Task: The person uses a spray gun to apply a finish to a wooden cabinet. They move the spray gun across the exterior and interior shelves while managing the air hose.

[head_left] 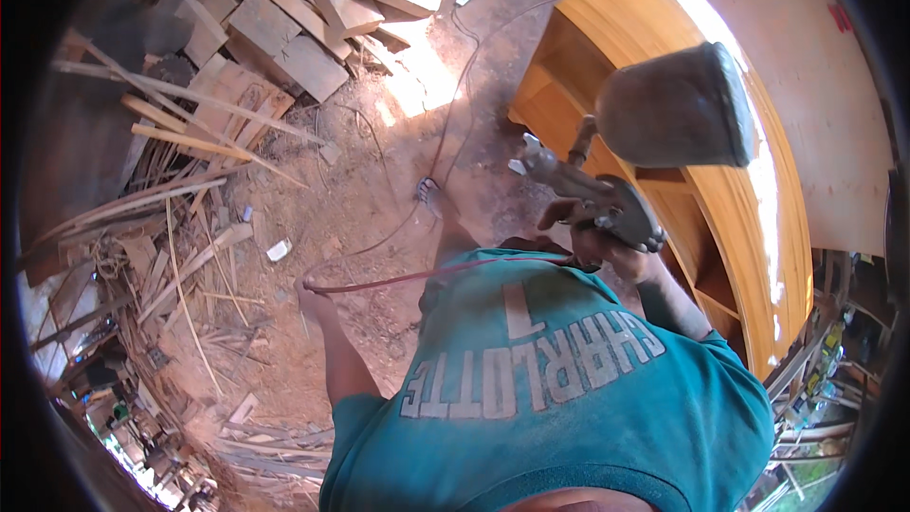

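Observation:
My right hand [607, 248] is wrapped round the handle of a spray gun [592, 192], held in front of my body on the right. A dark, dusty paint cup [668, 109] is fixed on the gun. Behind it stands a varnished wooden cabinet [626, 5] with open compartments, its glossy side catching bright light. Out to the left, my left hand [309, 290] is closed on a reddish air hose [398, 278], which runs across my front towards the gun. The fingers of this hand are small and partly hidden.
Stacked boards and offcuts [284, 47] lie at the far left, with thin strips of wood [204, 142] spread below them. A cord [467, 33] trails over the dirt floor [370, 166] past my bare foot [429, 195]. A pale plywood sheet [806, 85] leans beyond the cabinet.

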Motion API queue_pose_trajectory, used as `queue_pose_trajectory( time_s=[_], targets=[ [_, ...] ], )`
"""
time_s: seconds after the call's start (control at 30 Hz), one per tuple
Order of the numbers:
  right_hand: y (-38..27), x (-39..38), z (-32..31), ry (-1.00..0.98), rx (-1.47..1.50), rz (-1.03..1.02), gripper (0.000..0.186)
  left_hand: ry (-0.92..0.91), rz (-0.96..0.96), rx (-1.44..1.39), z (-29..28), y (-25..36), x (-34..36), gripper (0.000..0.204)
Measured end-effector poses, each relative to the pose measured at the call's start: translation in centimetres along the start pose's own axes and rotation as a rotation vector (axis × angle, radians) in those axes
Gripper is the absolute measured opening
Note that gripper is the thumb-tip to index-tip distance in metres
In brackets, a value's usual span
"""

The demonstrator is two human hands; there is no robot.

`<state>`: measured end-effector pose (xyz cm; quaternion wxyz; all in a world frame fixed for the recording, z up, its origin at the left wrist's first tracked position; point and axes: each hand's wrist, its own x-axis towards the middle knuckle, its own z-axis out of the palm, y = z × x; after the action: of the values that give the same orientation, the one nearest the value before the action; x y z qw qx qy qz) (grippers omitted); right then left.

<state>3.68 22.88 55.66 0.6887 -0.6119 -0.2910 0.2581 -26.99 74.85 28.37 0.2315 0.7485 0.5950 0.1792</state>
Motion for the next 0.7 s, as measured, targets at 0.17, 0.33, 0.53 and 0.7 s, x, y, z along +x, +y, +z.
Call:
queue_pose_trajectory(
  time_s=[0.17, 0.33, 0.53, 0.7],
  targets=[
    [-4.2, 12.4, 5.6, 0.128, 0.206, 0.246, 0.037, -0.1, 0.083, -0.478, 5.0, 0.4, 15.2, 0.021],
    [-1.7, 18.0, 8.3, 0.03, -0.044, 0.177, 0.055, -0.399, 0.358, 0.037, 9.5, 7.2, 14.5, 0.023],
    [-0.6, 22.2, 8.9, 0.011, -0.099, 0.073, 0.058, -0.468, 0.276, 0.276, 11.0, 8.6, 19.1, 0.028],
    [-0.3, 27.5, 6.6, 0.201, -0.018, 0.022, 0.052, -0.596, 0.248, 0.202, 12.7, 7.7, 26.3, 0.03]
  ],
)
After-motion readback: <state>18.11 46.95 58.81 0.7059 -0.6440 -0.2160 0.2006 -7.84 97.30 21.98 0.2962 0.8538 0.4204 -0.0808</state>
